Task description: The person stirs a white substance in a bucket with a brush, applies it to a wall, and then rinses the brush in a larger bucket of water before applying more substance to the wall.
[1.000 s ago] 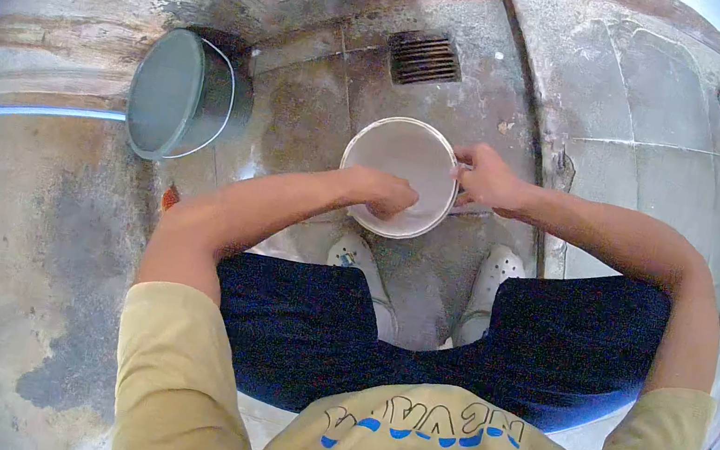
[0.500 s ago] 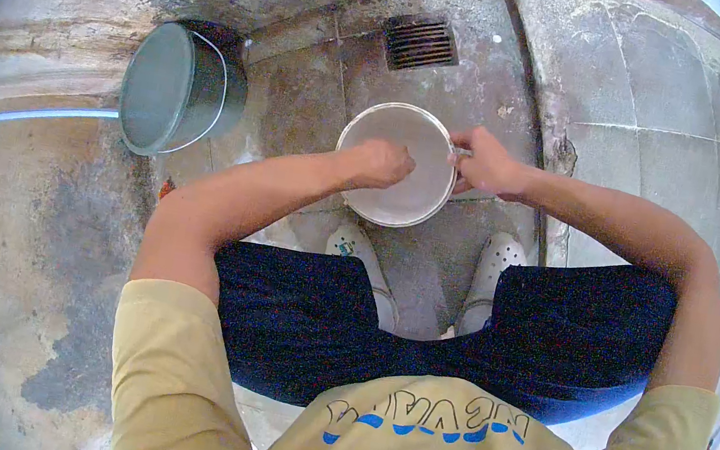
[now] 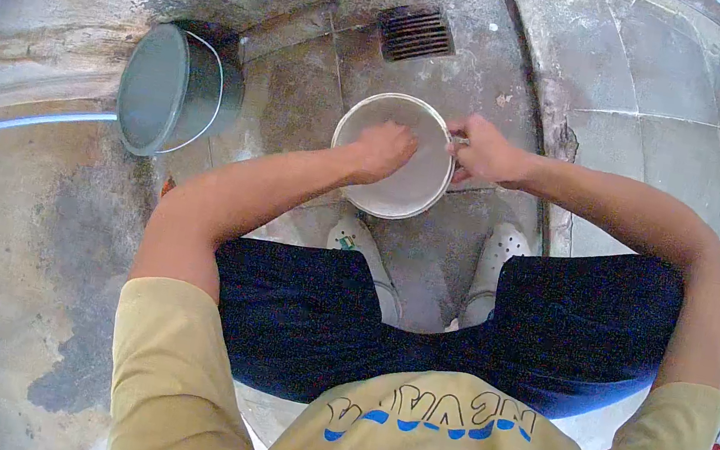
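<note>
A round pale container [image 3: 418, 187] with a light rim stands between my feet, its opening facing up. My left hand [image 3: 387, 149] reaches over its near left side into the opening, fingers together and curled down; whatever they may hold is hidden. At the right side of the rim, my right hand [image 3: 489, 151] is closed on the container's edge, thumb and fingers on either side of it.
A dark grey bucket [image 3: 153, 89] with a wire handle lies at the left, beside a pale blue hose [image 3: 27, 127]. A floor drain grate [image 3: 416, 36] is beyond the container. White clogs [image 3: 497, 266] are below it. A raised slab edge runs at the right.
My left hand has shifted slightly up and its fingers look straighter inside the container. The right hand keeps its hold on the rim. The whole view has moved a little.
</note>
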Motion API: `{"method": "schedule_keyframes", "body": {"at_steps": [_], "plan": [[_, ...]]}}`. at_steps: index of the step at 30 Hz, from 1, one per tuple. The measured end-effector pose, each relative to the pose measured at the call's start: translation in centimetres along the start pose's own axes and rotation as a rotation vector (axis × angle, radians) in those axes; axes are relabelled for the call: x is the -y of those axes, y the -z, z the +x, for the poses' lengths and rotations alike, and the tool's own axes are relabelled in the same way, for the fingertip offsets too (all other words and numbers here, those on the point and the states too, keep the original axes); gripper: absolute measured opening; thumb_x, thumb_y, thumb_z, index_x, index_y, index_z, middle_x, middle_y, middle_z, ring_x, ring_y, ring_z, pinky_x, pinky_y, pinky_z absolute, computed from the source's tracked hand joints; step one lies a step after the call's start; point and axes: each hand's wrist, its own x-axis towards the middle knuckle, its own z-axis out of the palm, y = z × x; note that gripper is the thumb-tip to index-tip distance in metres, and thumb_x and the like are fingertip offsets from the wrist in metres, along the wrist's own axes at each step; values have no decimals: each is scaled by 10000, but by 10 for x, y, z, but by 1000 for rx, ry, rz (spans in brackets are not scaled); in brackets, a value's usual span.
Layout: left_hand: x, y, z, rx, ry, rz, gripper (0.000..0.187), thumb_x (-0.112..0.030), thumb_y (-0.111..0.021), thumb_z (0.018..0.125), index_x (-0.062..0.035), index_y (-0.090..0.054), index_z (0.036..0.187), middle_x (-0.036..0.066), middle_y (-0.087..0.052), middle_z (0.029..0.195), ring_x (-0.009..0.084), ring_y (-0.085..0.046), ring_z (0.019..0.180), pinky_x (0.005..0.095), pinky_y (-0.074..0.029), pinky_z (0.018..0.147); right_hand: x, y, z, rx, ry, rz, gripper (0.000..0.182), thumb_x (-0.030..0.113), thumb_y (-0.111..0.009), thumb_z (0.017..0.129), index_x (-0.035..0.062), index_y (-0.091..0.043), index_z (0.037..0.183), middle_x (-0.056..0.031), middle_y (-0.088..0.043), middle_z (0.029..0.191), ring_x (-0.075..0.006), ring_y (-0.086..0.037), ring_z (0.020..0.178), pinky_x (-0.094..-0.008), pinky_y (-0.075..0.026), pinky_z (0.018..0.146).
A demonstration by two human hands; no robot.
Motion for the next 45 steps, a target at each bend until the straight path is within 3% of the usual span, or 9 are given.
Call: {"method": "schedule_keyframes", "body": {"at_steps": [9,11,13,18,27,32,35,41,45], "plan": [[-1,-3,-12,-23,11,-26,213,-103,-474,840,4,-647,779,230,-643,780,367,-660,736,444,-546,622,-13,-1,6,-18,72,-55,285,74,-535,796,-11,-660,1038,-199,-675,794,-255,-679,640,-377,-569,613],[-10,14,-16,135,22,-38,205,-68,-478,812,45,-649,823,257,-637,839,397,-652,759,474,-543,665,5,3,-2,16,36,-8,290,71,-534,797,-19,-655,1044,-201,-676,819,-253,-682,664,-375,-573,617],[-20,27,-20,135,64,-46,201,-72,-484,811,45,-647,817,256,-636,833,398,-651,756,475,-542,662,15,5,-5,124,-100,2,343,-37,-448,881,-57,-534,1213,-173,-607,1109,-244,-664,835,-340,-610,669],[-22,33,-26,54,64,5,193,-92,-489,826,-5,-657,786,223,-640,778,382,-649,769,436,-546,643,16,4,-5,114,-156,43,338,-29,-447,885,-54,-542,1208,-170,-611,1106,-247,-665,839,-341,-609,665],[-19,15,-17,56,22,-102,204,-81,-474,825,3,-660,824,260,-623,906,384,-642,819,450,-531,697,14,2,-4,101,-169,65,323,-28,-445,888,-58,-552,1191,-162,-621,1080,-237,-665,837,-345,-604,671],[-19,13,-25,135,-116,-165,179,-67,-490,811,18,-633,877,236,-632,874,395,-642,810,483,-518,689,18,5,-4,108,-175,0,324,-25,-444,889,-59,-550,1193,-157,-622,1070,-232,-665,816,-339,-601,660],[-23,8,-21,330,-44,-145,158,-49,-527,775,15,-627,880,227,-644,856,386,-645,827,473,-520,697,22,6,-5,145,-154,65,328,-17,-451,886,-70,-539,1198,-162,-621,1055,-229,-665,795,-336,-599,648],[-20,17,-10,499,-56,-100,228,-63,-632,692,24,-628,903,222,-660,918,378,-639,887,441,-518,766,23,7,-6,122,-172,-4,333,-9,-455,884,-88,-524,1200,-181,-613,1052,-237,-668,772,-331,-602,626],[-8,4,-6,476,-14,-104,288,-88,-646,680,29,-619,942,215,-663,921,370,-640,896,440,-519,770,14,5,-3,118,-147,27,338,-7,-463,883,-93,-517,1205,-187,-610,1062,-250,-669,780,-335,-606,629]]}}
